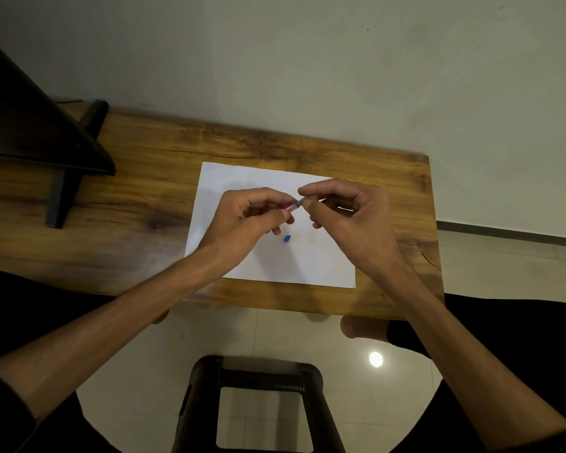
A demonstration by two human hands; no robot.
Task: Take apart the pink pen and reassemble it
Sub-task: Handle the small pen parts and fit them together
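Both hands, left [255,210] & right [343,207], pinch slim pink pen [291,206] over smooth paper [275,266]

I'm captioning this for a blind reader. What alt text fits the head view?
Two hands, left hand and right hand, hold a pink pen over white paper on a wooden table; a small blue piece lies below.

- I see a wooden table [164,178] standing against the wall.
- A white paper sheet [268,256] lies on it, near the middle.
- At 9 o'clock from the sheet stands a black stand [62,191].
- A small blue piece [287,239] lies on the sheet.
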